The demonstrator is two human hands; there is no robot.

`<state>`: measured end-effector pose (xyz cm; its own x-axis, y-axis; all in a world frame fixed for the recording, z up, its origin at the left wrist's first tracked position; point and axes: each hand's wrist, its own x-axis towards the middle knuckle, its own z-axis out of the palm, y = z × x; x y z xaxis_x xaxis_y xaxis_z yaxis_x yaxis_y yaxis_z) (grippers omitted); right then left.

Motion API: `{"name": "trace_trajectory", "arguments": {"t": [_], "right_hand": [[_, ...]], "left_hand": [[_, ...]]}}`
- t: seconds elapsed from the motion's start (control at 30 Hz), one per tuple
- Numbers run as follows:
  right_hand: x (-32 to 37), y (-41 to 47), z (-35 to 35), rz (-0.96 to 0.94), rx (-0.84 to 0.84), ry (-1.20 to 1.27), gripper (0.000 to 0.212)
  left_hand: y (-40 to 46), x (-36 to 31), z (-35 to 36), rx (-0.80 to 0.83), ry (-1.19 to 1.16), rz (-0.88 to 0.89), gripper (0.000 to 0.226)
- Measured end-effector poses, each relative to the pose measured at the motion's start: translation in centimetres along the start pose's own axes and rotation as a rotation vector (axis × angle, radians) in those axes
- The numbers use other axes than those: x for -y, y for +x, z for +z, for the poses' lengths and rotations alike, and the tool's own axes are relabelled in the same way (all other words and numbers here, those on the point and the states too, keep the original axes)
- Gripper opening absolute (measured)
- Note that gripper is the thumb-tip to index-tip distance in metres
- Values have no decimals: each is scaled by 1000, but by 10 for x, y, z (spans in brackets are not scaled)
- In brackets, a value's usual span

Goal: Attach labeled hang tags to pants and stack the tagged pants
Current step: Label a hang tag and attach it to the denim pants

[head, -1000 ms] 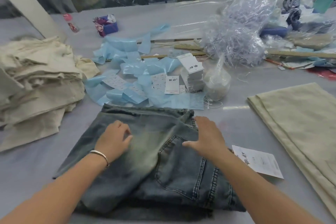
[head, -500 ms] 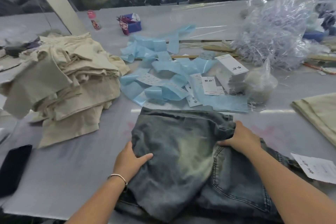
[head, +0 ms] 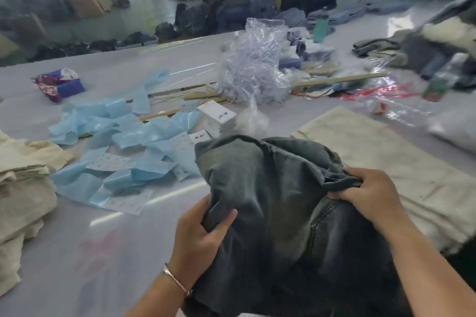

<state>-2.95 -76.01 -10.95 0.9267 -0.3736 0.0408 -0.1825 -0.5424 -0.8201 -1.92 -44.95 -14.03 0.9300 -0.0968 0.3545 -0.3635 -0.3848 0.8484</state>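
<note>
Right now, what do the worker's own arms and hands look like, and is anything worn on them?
Both forearms are bare, with no sleeves showing as far as the frame reaches. The left hand has a thin silver-coloured bangle round its wrist. The right hand shows no glove, watch or ring; neither hand is gloved. No markings are visible on either arm.

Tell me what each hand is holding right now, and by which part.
Both hold the jeans. The left hand pinches a fold at their left edge; the right hand clutches bunched denim at their right side.
</note>
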Motion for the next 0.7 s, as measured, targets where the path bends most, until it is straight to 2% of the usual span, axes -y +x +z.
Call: {"name": "trace_trajectory", "arguments": {"t": [0.13, 0.2, 0.3, 0.43, 0.5, 0.57, 0.6, 0.67, 0.7], "right_hand": [[-16, 4, -95, 54, -286, 22, 43], [-23, 11, -139, 75, -385, 16, 48], [-34, 30, -206, 65, -517, 40, 44], [-52, 79, -272, 54, -591, 112, 40], [-67, 113, -288, 83, -584, 126, 35], [-91, 150, -290, 183, -522, 61, 33], [-104, 167, -286, 276, -451, -78, 37], [-135, 191, -267, 455, -262, -540, 56], [-148, 198, -254, 465, -182, -699, 61]], "left_hand": [[73, -50, 95, 113, -79, 99, 15], [108, -78, 141, 148, -132, 131, 12], [156, -120, 200, 202, -178, 220, 10], [226, -152, 254, 238, -204, 263, 9], [265, -148, 279, 258, -166, 236, 21], [301, -131, 305, 329, -14, 190, 26], [314, -119, 318, 376, 171, 166, 32], [327, -92, 344, 460, 661, 145, 51], [325, -80, 357, 494, 808, 149, 54]]}}
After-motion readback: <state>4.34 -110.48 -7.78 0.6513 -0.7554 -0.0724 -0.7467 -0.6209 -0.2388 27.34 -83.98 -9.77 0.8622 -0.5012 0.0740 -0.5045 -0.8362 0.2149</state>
